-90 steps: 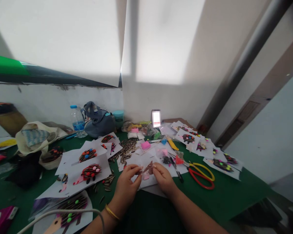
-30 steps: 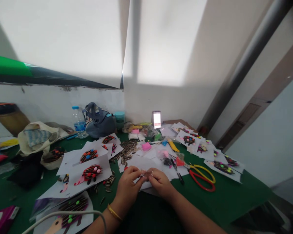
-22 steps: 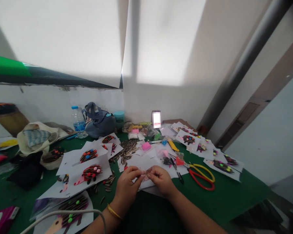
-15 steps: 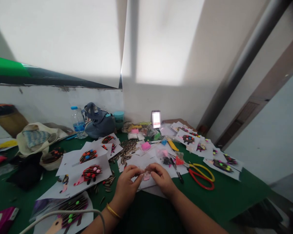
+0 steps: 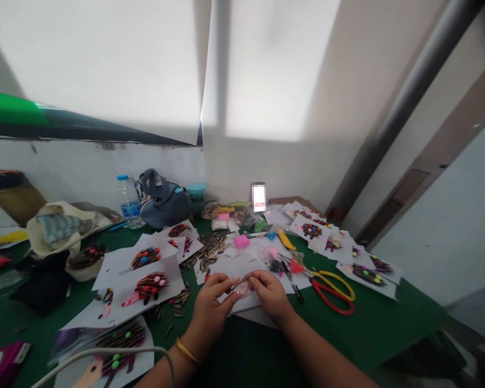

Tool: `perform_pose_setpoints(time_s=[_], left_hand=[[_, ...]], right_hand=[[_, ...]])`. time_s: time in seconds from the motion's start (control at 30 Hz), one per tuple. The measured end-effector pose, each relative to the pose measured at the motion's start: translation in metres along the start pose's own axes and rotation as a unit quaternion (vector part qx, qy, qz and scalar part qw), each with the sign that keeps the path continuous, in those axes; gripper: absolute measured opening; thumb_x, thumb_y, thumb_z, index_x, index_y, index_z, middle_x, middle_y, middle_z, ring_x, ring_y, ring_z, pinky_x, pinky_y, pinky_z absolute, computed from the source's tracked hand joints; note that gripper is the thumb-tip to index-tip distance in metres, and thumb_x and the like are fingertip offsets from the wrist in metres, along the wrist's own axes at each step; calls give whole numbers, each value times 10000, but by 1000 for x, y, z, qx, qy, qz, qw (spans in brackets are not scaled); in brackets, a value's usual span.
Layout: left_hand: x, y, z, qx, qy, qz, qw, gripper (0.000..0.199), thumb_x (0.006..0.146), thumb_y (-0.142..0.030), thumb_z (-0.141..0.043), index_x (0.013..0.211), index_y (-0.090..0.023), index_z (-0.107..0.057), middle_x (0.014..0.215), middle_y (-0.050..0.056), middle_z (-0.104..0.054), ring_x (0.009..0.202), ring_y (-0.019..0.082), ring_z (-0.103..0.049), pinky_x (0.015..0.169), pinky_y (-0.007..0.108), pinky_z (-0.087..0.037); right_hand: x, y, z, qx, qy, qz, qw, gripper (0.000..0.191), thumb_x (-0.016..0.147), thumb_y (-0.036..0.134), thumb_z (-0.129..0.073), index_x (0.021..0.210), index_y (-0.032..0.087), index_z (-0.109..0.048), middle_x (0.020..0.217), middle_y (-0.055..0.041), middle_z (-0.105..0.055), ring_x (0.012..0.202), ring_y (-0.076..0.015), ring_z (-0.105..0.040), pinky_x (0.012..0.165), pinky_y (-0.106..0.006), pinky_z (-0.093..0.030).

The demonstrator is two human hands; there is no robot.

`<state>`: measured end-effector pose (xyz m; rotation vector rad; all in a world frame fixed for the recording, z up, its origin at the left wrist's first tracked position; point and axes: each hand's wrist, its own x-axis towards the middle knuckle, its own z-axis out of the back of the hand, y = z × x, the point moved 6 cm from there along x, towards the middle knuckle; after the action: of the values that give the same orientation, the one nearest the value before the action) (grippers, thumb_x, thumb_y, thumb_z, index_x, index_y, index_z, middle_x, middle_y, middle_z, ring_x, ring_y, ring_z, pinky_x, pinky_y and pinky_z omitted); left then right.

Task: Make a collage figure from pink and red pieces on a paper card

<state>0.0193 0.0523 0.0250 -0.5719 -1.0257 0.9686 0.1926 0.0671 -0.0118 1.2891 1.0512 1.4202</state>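
In the head view, my left hand (image 5: 213, 303) and right hand (image 5: 271, 295) pinch a crinkled clear packet (image 5: 241, 289), pinkish inside, over white paper (image 5: 231, 264) on the green bench (image 5: 406, 315); it lies between them, neither grip nearer, its long axis unclear.

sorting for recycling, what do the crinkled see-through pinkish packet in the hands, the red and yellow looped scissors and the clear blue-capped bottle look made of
Packet: probably thin, shiny plastic film, being translucent and crinkled.
Scissors: gripped end likely smooth plastic or plastic coated, from its even, bright colour; cutting end unclear.
Bottle: likely glossy plastic, being transparent; glass isn't excluded.
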Motion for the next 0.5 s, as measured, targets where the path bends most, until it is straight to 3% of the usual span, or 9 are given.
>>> perform_pose_setpoints(time_s=[0.17,0.5], left_hand=[[0,-6,3,17,-12,-3,1000,197,811,-367,-677,944,-245,-757,879,40,-636,832,195,-624,774,312,-517],[2,1,-3,46,16,16,999,169,824,-232,-597,905,-238,-746,831,31,-597,781,182,-603,734,306,-498]], right_hand=[[-2,5,2,-6,-7,14,1000,283,852,439,-598,732,188,-651,703,-17,-632,721,-180,-584,723,-296,-476],[-5,12,-4,-11,26,29,999,249,868,413,-600,819,192,-704,825,-44,-685,816,-199,-622,776,-307,-480]])
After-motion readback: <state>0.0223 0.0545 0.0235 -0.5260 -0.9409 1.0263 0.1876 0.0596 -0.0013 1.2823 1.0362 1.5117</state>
